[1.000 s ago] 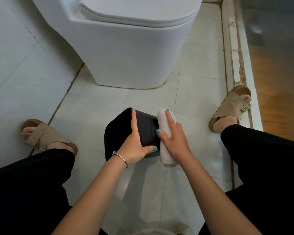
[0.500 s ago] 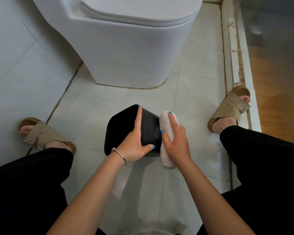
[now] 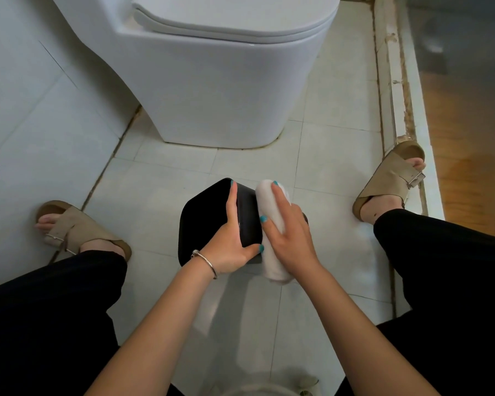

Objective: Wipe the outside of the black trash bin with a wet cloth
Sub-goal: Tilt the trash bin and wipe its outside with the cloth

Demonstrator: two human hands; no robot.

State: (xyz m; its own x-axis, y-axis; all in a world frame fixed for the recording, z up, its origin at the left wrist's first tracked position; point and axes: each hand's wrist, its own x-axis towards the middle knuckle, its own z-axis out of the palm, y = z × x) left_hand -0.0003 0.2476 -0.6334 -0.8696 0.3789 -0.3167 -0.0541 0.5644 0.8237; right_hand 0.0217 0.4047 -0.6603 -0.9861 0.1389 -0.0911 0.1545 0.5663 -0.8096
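Since half a second ago the right hand [image 3: 290,238] has slid the cloth [image 3: 272,232] a little further up the side of the bin [image 3: 209,212], its longest finger now reaching the cloth's far end, while the left hand [image 3: 229,247] has barely shifted its hold.

The right hand's fingers [image 3: 280,195] lie nearly straight and spread over the white rolled cloth, pressing it flat against the bin's right face, with the thumb resting on the cloth's inner edge. The left hand's fingers [image 3: 232,204] are stretched along the top of the bin and the thumb hooks round its near corner, so that hand grips the bin. Both hands have teal-painted nails, and a thin metal bracelet [image 3: 207,260] sits on the left wrist.

That black bin sits on the pale tiled floor [image 3: 160,178], tipped or lying over between the person's knees, just in front of the white toilet [image 3: 220,81] whose lid is down. Black trouser legs frame the view, with a tan sandal [image 3: 77,230] out to the left near the tiled wall and another sandal [image 3: 392,181] to the right against a raised white threshold [image 3: 395,81]. Beyond the threshold is a wooden floor [image 3: 469,138].
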